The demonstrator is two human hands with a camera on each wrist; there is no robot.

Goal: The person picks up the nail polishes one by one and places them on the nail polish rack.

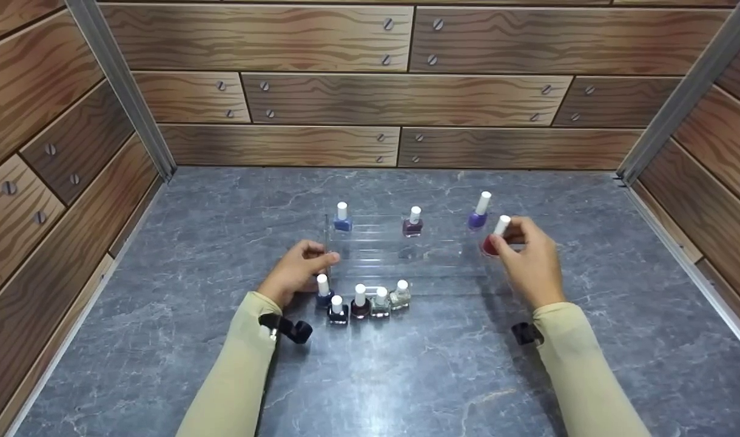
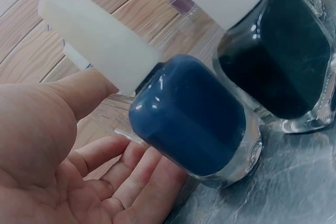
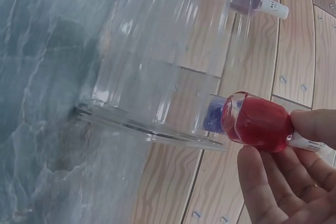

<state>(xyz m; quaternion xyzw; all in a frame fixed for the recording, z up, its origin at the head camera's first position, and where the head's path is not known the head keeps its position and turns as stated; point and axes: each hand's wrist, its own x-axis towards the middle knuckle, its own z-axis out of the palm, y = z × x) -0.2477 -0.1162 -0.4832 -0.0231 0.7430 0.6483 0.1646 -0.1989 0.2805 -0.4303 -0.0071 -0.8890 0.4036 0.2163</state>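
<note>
My right hand [image 1: 532, 261] pinches a red nail polish bottle [image 3: 260, 123] near its white cap, above the right end of a clear stepped acrylic rack [image 1: 370, 255]. On the rack's top step stand a light blue bottle [image 1: 343, 223], a dark plum bottle [image 1: 413, 227] and a purple bottle [image 1: 478, 218]. At the rack's left end my left hand [image 1: 294, 270] grips the side panel between thumb and fingers. Close beside that hand stands a navy blue bottle [image 2: 189, 119], and a black-looking bottle [image 2: 278, 51] is next to it.
In front of the rack, a dark red bottle [image 1: 360, 308], a glittery greenish bottle [image 1: 380, 305] and a pale glitter bottle [image 1: 400, 297] stand on the grey marbled table [image 1: 406, 376]. Wood-patterned walls [image 1: 346, 97] enclose the back and sides.
</note>
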